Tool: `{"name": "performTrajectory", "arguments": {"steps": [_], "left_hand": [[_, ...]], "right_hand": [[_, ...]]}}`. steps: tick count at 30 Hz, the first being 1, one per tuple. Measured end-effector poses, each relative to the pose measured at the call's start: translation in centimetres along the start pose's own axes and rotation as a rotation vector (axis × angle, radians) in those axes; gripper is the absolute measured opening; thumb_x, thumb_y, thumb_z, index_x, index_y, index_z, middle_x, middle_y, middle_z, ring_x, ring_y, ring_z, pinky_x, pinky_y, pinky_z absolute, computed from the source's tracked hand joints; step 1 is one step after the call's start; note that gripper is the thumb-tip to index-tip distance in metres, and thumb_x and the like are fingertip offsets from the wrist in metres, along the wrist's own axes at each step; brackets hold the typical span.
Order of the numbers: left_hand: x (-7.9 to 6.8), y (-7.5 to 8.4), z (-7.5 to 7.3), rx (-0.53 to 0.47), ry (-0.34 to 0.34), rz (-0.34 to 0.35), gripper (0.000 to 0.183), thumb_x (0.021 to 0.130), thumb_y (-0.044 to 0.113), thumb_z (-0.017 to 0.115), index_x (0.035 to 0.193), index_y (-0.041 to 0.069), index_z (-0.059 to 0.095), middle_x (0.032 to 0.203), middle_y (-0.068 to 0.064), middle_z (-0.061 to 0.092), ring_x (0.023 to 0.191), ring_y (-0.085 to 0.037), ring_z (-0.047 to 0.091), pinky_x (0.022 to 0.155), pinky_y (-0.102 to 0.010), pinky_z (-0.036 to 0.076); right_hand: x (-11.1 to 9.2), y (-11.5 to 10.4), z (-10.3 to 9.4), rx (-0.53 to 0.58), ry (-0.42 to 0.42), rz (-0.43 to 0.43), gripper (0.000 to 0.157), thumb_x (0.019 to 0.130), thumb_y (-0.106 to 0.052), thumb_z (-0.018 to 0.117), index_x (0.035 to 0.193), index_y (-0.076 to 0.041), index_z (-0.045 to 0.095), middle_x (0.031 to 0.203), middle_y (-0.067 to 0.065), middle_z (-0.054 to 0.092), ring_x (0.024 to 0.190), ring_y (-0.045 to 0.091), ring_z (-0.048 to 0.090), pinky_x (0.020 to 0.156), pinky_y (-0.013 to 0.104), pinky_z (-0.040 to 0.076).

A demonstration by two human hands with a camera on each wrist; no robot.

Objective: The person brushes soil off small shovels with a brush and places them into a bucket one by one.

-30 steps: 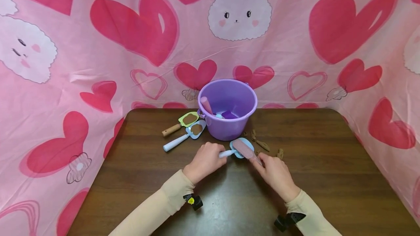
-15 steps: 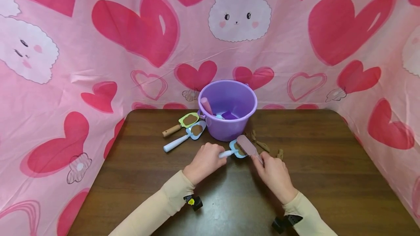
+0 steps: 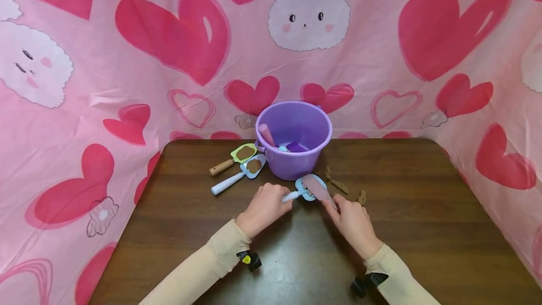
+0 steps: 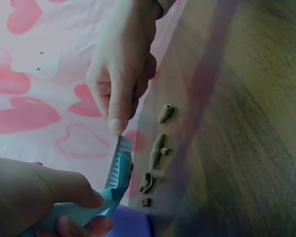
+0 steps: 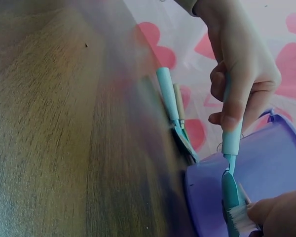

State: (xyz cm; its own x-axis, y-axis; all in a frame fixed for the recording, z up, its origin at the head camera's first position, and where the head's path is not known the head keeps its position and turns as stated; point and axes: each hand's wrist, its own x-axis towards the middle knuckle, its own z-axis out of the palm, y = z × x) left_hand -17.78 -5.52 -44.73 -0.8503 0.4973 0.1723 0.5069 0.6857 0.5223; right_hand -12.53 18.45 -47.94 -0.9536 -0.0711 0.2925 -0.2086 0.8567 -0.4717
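Observation:
My left hand [image 3: 264, 207] grips the light blue handle of a small trowel [image 3: 292, 196], its blade held out to the right in front of the bucket. My right hand [image 3: 355, 222] holds a pink brush [image 3: 316, 187] by its handle, the thumb lying along it. The brush head covers much of the trowel's blade in the head view. White bristles [image 5: 241, 218] press against the blade in the right wrist view. From the left wrist side, the brush back and the trowel blade [image 4: 122, 170] stand face to face.
A purple bucket [image 3: 294, 166] stands behind the hands, with a pink handle [image 3: 266, 134] and other things inside. Left of it lie a blue trowel [image 3: 227, 185] and a green trowel [image 3: 221, 167], both with brown patches on their blades. Several brown clay-like pieces [image 3: 338, 186] lie at the right.
The brush has moved up and off to the right of the blade, showing a brown patch there, then back over the blade. The left hand has stayed nearly still; the blade has risen slightly.

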Motion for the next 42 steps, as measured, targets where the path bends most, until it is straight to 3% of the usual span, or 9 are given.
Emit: {"name": "performTrajectory", "arguments": {"steps": [9,16,24,30,37,42], "left_hand": [[0.25,0.11,0.04,0.04,0.025,0.012,0.025,0.088,0.01,0.075,0.067,0.016,0.061,0.058,0.01,0.036,0.054,-0.01,0.042,0.051,-0.026,0.039],[0.15,0.05,-0.05,0.011,0.003,-0.011,0.017,0.088,0.01,0.075,0.073,0.015,0.068,0.059,0.009,0.046,0.055,-0.01,0.046,0.052,-0.026,0.042],[-0.05,0.15,-0.12,-0.003,0.013,-0.004,0.015,0.089,0.01,0.075,0.075,0.014,0.07,0.06,0.009,0.048,0.054,-0.01,0.047,0.052,-0.025,0.041],[-0.24,-0.02,-0.13,-0.001,-0.002,-0.016,0.015,0.09,0.012,0.076,0.076,0.014,0.07,0.06,0.008,0.05,0.054,-0.011,0.048,0.052,-0.026,0.042],[-0.17,0.02,-0.11,0.007,0.02,-0.01,0.019,0.089,0.01,0.075,0.072,0.015,0.067,0.058,0.009,0.043,0.054,-0.011,0.044,0.05,-0.025,0.04],[-0.17,0.09,0.05,0.013,0.037,0.0,0.019,0.087,0.009,0.075,0.072,0.016,0.066,0.059,0.01,0.041,0.054,-0.01,0.043,0.05,-0.025,0.04]], "right_hand": [[0.17,-0.17,0.19,0.0,0.071,-0.024,0.036,0.098,-0.022,0.073,0.074,-0.012,0.048,0.056,-0.006,0.033,0.048,0.017,0.038,0.045,0.035,0.031],[0.29,-0.15,0.14,0.02,-0.03,-0.034,0.035,0.097,-0.025,0.074,0.075,-0.014,0.05,0.059,-0.007,0.034,0.05,0.013,0.039,0.045,0.031,0.03],[0.31,0.13,-0.19,0.02,-0.012,0.006,0.035,0.1,-0.025,0.071,0.075,-0.012,0.05,0.057,-0.005,0.035,0.05,0.015,0.039,0.046,0.033,0.031],[0.13,0.49,-0.38,0.001,0.054,0.005,0.032,0.098,-0.021,0.072,0.075,-0.011,0.052,0.056,-0.004,0.036,0.049,0.018,0.039,0.047,0.035,0.032],[0.17,-0.01,-0.21,0.051,-0.029,-0.055,0.032,0.098,-0.023,0.074,0.077,-0.014,0.052,0.06,-0.007,0.035,0.051,0.012,0.039,0.046,0.029,0.03],[0.11,-0.05,0.13,0.012,0.004,-0.037,0.034,0.098,-0.022,0.074,0.075,-0.013,0.05,0.058,-0.006,0.034,0.051,0.015,0.04,0.046,0.032,0.032]]}}
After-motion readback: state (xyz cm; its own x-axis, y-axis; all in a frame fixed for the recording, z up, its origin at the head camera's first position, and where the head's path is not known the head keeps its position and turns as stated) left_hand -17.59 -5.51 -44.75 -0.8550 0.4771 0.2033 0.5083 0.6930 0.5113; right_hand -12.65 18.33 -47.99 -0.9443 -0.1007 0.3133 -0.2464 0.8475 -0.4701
